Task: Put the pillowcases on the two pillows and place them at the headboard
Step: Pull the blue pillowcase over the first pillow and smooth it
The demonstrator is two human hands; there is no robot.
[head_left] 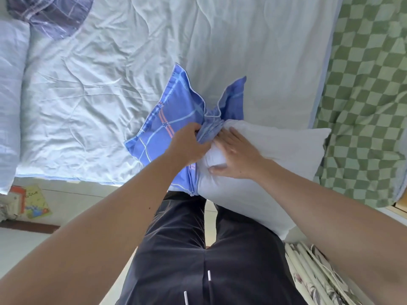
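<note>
A blue plaid pillowcase (174, 115) lies on the bed's near edge, its open end bunched around the left end of a bare white pillow (275, 155). My left hand (189, 146) grips the bunched opening of the pillowcase. My right hand (235, 155) lies flat on the pillow's end, fingers spread and thumb pressing into the filling. Most of the pillow sticks out to the right, uncovered. A second pillow in a dark plaid case (52, 14) sits at the far left corner of the bed.
The bed carries a pale blue quilted cover (99, 84). A green checked blanket (363, 106) covers the right side. A white bolster-like roll (11, 95) lies along the left. Books (33, 201) lie on the floor at left; floral fabric (312, 278) sits lower right.
</note>
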